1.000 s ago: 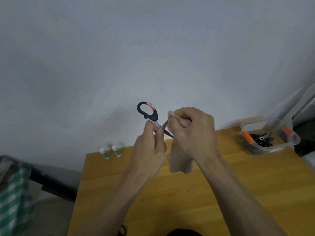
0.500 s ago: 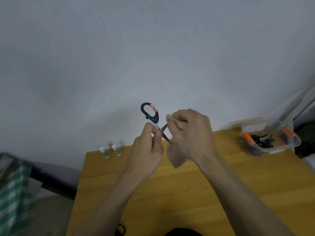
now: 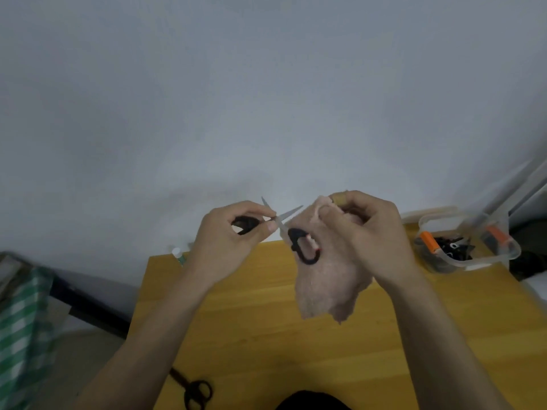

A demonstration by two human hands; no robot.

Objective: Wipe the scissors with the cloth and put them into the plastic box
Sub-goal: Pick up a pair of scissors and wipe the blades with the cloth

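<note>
My left hand (image 3: 229,241) holds the black-handled scissors (image 3: 305,250) in the air above the table, fingers curled round one handle loop near the pivot. The blades are spread apart and point up; the other loop, with a red mark, hangs to the right in front of the cloth. My right hand (image 3: 367,232) grips the top of the pale pink cloth (image 3: 328,282), which hangs down just right of the blades. The clear plastic box (image 3: 512,253) sits at the table's far right with orange and black items inside.
The wooden table (image 3: 266,335) stands against a grey wall. Another pair of dark scissors (image 3: 194,390) lies at its near left edge. A small white-capped tube (image 3: 177,254) stands at the far left corner. A green checked fabric (image 3: 20,335) is left of the table.
The scissors have turned over: the blades now point up and spread apart, one handle loop hanging down. The cloth has come off the blades and hangs loose from my right hand.
</note>
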